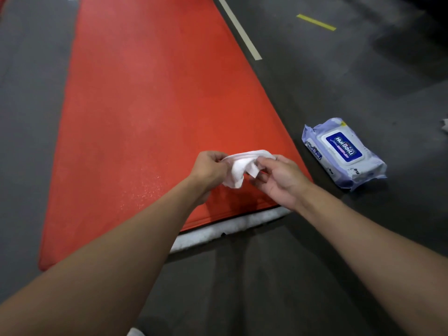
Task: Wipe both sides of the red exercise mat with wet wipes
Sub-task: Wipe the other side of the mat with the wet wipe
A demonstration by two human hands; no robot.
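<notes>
Above the red mat's (150,112) near end, left hand (209,169) and right hand (278,180) both pinching a crumpled wet wipe (238,169)

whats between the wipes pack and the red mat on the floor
Nothing: in the head view, only bare dark floor separates the wet wipes pack from the red mat's right edge. The right hand hovers nearer, above the mat's corner.

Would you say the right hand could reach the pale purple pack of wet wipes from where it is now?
Probably yes. The pale purple pack of wet wipes lies on the grey floor to the right hand's side with nothing between them, but both hands hold the white wipe, so it must let go first.
</notes>
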